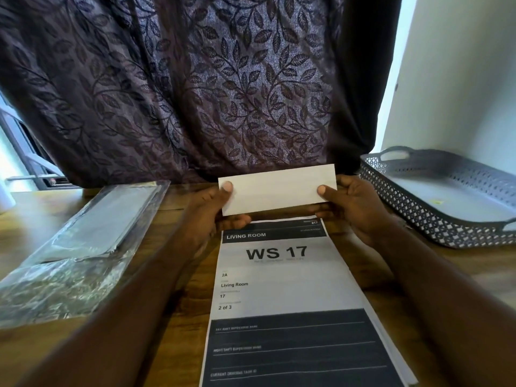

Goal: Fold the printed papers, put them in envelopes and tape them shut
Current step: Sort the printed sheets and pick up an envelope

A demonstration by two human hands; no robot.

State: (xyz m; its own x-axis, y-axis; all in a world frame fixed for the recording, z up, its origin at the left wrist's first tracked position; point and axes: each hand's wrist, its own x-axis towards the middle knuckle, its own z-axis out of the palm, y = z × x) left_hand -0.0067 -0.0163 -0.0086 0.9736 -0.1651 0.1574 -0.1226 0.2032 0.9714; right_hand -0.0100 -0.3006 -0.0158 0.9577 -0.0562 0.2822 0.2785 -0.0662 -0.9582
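Head view: the 2 hands hold a folded white sheet [276, 189] level, just beyond the top edge of the stack of printed papers [290, 297]. It is probably raised there so its creases can be checked before it goes into an envelope. The left hand [212, 210] pinches its left end, thumb on top and fingers beneath. The right hand [351, 208] pinches the right end likewise. Left of the stack lies a plastic packet [83, 241], probably of envelopes. Right of the stack sits a grey basket [446, 196].

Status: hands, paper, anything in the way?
Left hand and right hand each pinch an end of the white slip, over the printed stack's far end. Plastic pack left, tray right, both apart. Nothing blocking.
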